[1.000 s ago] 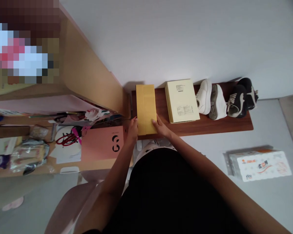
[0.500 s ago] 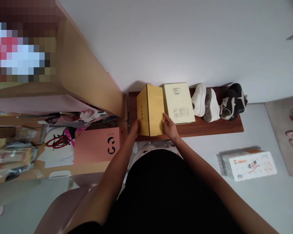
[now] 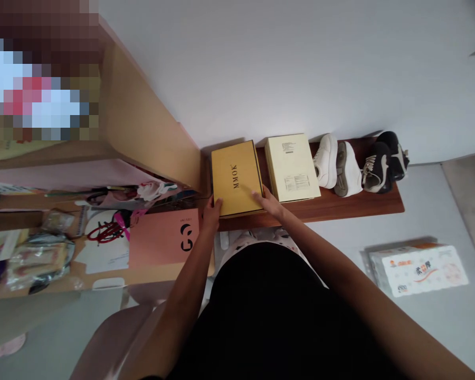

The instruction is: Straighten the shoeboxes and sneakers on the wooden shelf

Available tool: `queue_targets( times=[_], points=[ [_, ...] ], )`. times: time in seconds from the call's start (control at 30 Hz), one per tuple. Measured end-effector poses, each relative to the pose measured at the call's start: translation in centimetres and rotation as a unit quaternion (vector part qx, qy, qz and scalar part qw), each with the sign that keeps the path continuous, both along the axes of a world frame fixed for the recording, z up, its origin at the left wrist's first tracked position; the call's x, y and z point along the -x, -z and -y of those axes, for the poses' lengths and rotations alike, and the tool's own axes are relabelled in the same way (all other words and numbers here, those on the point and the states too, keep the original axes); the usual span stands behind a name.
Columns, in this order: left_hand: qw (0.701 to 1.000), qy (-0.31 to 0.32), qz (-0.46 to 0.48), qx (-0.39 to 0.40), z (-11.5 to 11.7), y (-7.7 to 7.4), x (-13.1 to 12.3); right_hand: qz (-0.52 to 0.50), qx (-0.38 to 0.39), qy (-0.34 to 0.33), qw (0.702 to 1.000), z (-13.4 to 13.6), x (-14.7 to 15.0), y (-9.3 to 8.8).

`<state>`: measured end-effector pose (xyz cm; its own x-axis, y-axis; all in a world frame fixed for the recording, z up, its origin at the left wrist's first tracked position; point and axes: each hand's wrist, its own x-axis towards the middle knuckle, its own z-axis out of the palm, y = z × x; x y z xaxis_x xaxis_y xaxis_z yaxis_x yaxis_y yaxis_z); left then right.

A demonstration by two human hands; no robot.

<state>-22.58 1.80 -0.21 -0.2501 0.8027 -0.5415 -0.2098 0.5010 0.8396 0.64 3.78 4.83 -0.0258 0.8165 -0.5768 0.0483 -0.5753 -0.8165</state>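
A yellow shoebox [image 3: 231, 179] with "MMOK" printed on its lid lies at the left end of a brown wooden shelf [image 3: 332, 208]. My left hand [image 3: 212, 214] grips its near left corner, thumb on top and the other fingers down the side. At the right edge is my right hand [image 3: 272, 203], fingers curled over the lid and along the side, slightly blurred. Just right of it, past a strip of bare wood, lies a cream box [image 3: 293, 169] with printed labels.
White shoes [image 3: 326, 161] and black shoes [image 3: 376, 169] stand farther right on the shelf. A white pack of tissue [image 3: 423, 272] lies on the floor. On the left, a desk holds a pink box [image 3: 164, 237] and bagged items [image 3: 41, 258]. A wall runs behind the shelf.
The yellow shoebox has gone from tilted, with its lettered face turned left, to lying lettered face up. Both hands stay on it, and the view has shifted slightly.
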Motion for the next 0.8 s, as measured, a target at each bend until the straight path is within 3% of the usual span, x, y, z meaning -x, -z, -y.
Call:
queue_targets(
  times=[0.1, 0.3, 0.43, 0.8],
  points=[
    [0.999, 0.0, -0.031, -0.023, -1.1, -0.2, -0.2, 0.004, 0.009, -0.001, 1.0, -0.4, 0.3, 0.7],
    [0.997, 0.009, -0.068, -0.04, -2.0, 0.5, -0.9, 0.052, 0.12, 0.017, 0.991, -1.0, 0.1, 2.9],
    [0.997, 0.013, -0.064, -0.03, -2.2, 1.0, -1.4, 0.055, 0.133, 0.041, 0.989, -1.7, 0.3, 4.0],
    [0.996, 0.012, -0.079, -0.03, -3.3, 2.1, -1.6, 0.08, 0.116, 0.012, 0.99, -2.8, 0.1, 3.7]
  ],
)
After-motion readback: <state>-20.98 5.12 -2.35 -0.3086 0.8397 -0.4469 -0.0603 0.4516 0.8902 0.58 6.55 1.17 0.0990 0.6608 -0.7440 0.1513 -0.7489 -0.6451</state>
